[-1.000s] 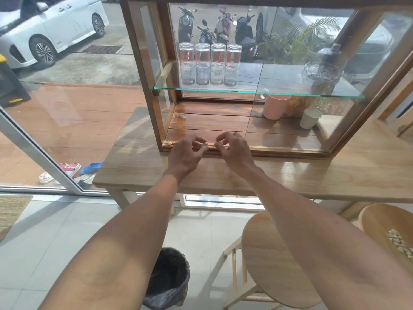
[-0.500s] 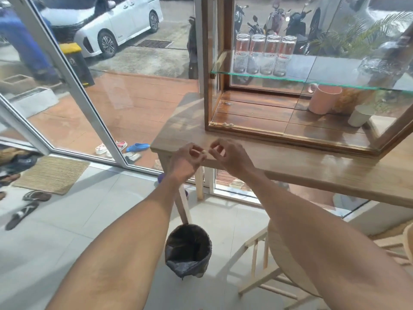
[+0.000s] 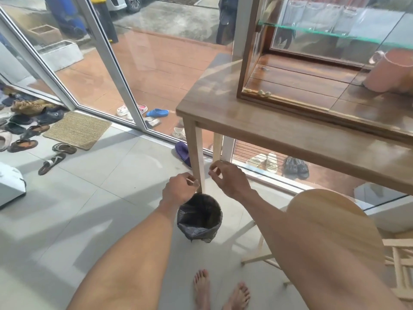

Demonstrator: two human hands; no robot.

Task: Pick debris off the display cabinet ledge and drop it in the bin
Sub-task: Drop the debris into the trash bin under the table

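The bin [image 3: 199, 217], small, round and lined with a black bag, stands on the tiled floor beside the table leg. My left hand [image 3: 180, 189] hovers just above its left rim, thumb and forefinger pinched on a pale bit of debris. Just above and behind the bin's right rim, my right hand [image 3: 229, 178] also has its fingertips pinched together on a tiny piece that is barely visible. Up on the display cabinet ledge [image 3: 295, 102], three small pale crumbs of debris [image 3: 260, 92] lie near the left corner.
A wooden table leg [image 3: 197, 151] rises right behind the bin. A round wooden stool [image 3: 335, 227] stands to the right under my right arm. My bare feet [image 3: 202, 287] are near the bottom edge. Shoes and a doormat [image 3: 77, 129] lie to the left by the glass door. A pink mug [image 3: 390, 72] stands inside the cabinet.
Both hands left the cabinet ledge and came down, still pinched, to just over the bin. My view swung down and left toward the floor.
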